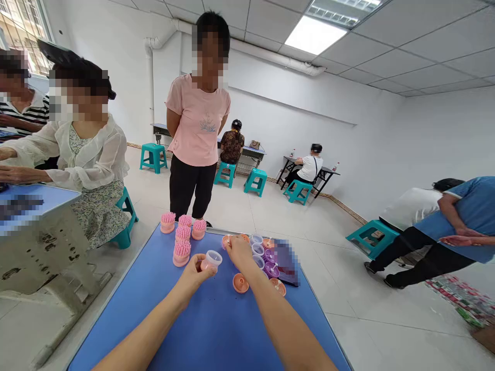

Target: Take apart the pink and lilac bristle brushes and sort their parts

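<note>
Head view: the left hand (195, 273) grasps a clear-rimmed cup (213, 258), mouth up, to the left and near side of the right hand (240, 253), whose fingers reach a pink bristled piece (225, 243); their grip is unclear.

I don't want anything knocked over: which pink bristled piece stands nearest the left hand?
The frontmost piece of the left-side group, beside the left hand; the others stand farther back.

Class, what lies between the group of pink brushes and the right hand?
The left hand, holding a cup with a clear rim, lies between them in the head view.
</note>
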Available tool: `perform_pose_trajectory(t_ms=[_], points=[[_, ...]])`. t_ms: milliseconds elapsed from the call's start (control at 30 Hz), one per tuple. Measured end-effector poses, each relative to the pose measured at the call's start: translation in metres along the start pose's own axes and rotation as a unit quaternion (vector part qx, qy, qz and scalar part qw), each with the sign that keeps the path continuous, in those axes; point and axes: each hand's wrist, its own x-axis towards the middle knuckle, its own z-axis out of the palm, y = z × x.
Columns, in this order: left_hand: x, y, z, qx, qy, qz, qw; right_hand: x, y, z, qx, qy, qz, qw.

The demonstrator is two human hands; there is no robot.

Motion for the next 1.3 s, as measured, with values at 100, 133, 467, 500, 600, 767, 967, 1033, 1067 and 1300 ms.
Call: perform_pose_trajectory(t_ms=[100, 133, 467, 500, 600, 767, 967, 1033, 1067, 1300], points=[[0.001, 0.000, 0.000, 0.001, 0.003, -0.003, 1.000, 0.000, 0.001, 0.003, 0.011, -0.006, 0.004, 1.000], [0.001, -0.001, 0.000, 0.000, 0.001, -0.001, 1.000, 0.000, 0.002, 0.003, 0.018, -0.006, 0.006, 1.000], [0.000, 0.001, 0.000, 0.030, -0.023, 0.046, 0.998, -0.038, -0.008, -0.016, 0.166, 0.045, -0.028, 0.985], [0.000, -0.001, 0.000, 0.037, -0.027, 0.060, 0.997, -0.044, -0.009, -0.015, 0.197, 0.036, -0.033, 0.979], [0.002, -0.005, -0.002, 0.081, -0.034, 0.108, 0.990, -0.059, -0.012, -0.011, 0.337, -0.026, -0.027, 0.941], [0.002, -0.013, -0.005, 0.205, -0.031, 0.179, 0.962, -0.067, -0.015, -0.003, 0.462, -0.096, 0.010, 0.882], [-0.001, -0.006, -0.006, 0.219, -0.084, 0.161, 0.959, -0.066, -0.006, -0.004, 0.624, -0.145, 0.039, 0.767], [-0.002, -0.001, -0.005, 0.216, -0.087, 0.133, 0.964, -0.068, -0.002, -0.007, 0.631, -0.145, 0.010, 0.762], [-0.001, 0.001, -0.004, 0.208, -0.083, 0.118, 0.967, -0.070, -0.001, -0.008, 0.627, -0.144, -0.012, 0.766], [0.002, 0.006, 0.000, 0.098, -0.062, -0.010, 0.993, -0.078, -0.005, -0.008, 0.517, -0.064, -0.159, 0.839]])
